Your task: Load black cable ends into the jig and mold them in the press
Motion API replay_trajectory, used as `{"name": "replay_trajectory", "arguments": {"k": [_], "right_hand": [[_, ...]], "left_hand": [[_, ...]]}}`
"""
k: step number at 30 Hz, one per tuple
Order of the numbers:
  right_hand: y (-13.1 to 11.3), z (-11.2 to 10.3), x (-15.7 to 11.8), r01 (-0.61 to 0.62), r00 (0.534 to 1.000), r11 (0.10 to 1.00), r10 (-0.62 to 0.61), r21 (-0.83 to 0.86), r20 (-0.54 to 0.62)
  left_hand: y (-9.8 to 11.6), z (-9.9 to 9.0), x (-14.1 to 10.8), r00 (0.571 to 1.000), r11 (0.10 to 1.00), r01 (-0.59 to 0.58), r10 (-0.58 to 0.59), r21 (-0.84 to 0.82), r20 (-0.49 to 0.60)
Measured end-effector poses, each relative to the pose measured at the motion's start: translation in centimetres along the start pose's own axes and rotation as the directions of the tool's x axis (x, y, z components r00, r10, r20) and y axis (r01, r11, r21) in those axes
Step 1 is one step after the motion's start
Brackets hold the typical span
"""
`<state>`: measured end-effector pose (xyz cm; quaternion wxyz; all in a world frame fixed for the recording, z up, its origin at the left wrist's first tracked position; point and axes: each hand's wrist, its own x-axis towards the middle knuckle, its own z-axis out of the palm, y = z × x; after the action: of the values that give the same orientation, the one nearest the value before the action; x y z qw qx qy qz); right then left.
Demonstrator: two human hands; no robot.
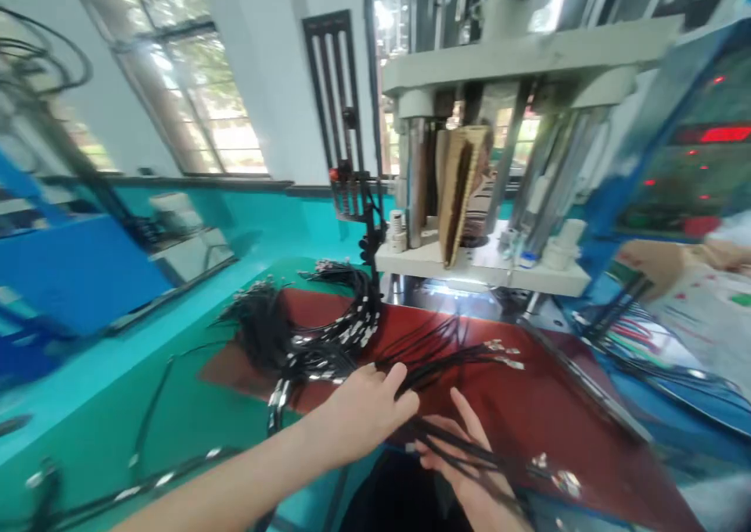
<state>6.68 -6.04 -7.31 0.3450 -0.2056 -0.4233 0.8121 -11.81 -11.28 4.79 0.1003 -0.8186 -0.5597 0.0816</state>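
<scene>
Black cables (pixel 437 369) with pale connector ends lie over a dark red mat in front of me. My left hand (pixel 375 403) is closed round this bunch, thumb pressed on top. Lower and to the right, my right hand (pixel 454 458) cradles several black cables (pixel 463 444) across its palm. Its thumb side points up, while the other fingers curl beneath the strands. Blur hides the exact grip. More black cables (pixel 261 325), with white bands and small metal ends, are heaped on the left of the mat.
Behind the red mat (pixel 498 407) stands a press (pixel 528 59) with metal columns and cardboard in it. A machine with red displays (pixel 724 134) is at right, near a white bag (pixel 698 321). Loose cables trail over the green bench (pixel 106 415). Blue equipment (pixel 76 274) stands left.
</scene>
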Motion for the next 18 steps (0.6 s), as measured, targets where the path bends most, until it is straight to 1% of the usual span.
{"name": "replay_trajectory", "arguments": {"k": [1,3,5,6,8,9,11,12,13,15,16,18], "right_hand": [[-1.2,-0.5,-0.3,0.054,0.997,0.995,-0.049,0.084,-0.058],[-3.1,-1.5,-0.8,0.125,0.978,0.983,-0.099,0.132,-0.184],[-4.4,-2.5,-0.8,0.147,0.943,0.982,-0.104,0.115,-0.315],[-4.8,-2.8,-0.7,0.145,0.931,0.985,-0.102,0.097,-0.352],[-5.2,-3.4,-0.4,0.137,0.926,0.989,-0.111,0.048,-0.362],[-5.3,-3.5,-0.2,0.137,0.93,0.99,-0.125,0.012,-0.345],[-5.3,-3.7,0.2,0.139,0.941,0.986,-0.159,-0.087,-0.299],[-5.3,-3.7,0.3,0.139,0.945,0.98,-0.173,-0.139,-0.277],[-5.3,-3.7,0.5,0.139,0.948,0.974,-0.183,-0.18,-0.259],[-5.6,-3.9,0.7,0.143,0.955,0.971,-0.187,-0.193,-0.229],[-5.9,-4.1,0.7,0.15,0.957,0.976,-0.184,-0.16,-0.224],[-6.8,-4.7,0.8,0.194,0.947,0.979,-0.203,-0.057,-0.251]], "left_hand": [[0.2,1.7,1.2,1.0,1.0,-0.013,0.013,-0.005,-0.002],[0.6,4.7,3.0,1.0,0.999,-0.014,0.014,-0.049,0.008],[1.2,6.8,4.3,1.0,0.995,0.021,-0.023,-0.101,-0.011],[1.4,7.4,4.7,0.998,0.991,0.044,-0.05,-0.127,-0.04],[1.9,7.4,5.5,0.988,0.978,0.07,-0.096,-0.197,-0.122],[2.1,6.9,6.0,0.982,0.966,0.062,-0.104,-0.249,-0.156],[2.6,5.2,7.2,0.984,0.918,-0.011,-0.061,-0.397,-0.167],[2.9,4.2,8.0,0.988,0.869,-0.062,-0.015,-0.491,-0.151],[3.2,3.2,8.9,0.991,0.801,-0.108,0.038,-0.589,-0.13],[4.0,1.8,11.0,0.987,0.622,-0.151,0.131,-0.768,-0.088],[4.3,1.5,12.0,0.985,0.523,-0.134,0.16,-0.842,-0.057],[4.9,1.6,13.7,0.979,0.322,-0.021,0.198,-0.947,0.046]]}}
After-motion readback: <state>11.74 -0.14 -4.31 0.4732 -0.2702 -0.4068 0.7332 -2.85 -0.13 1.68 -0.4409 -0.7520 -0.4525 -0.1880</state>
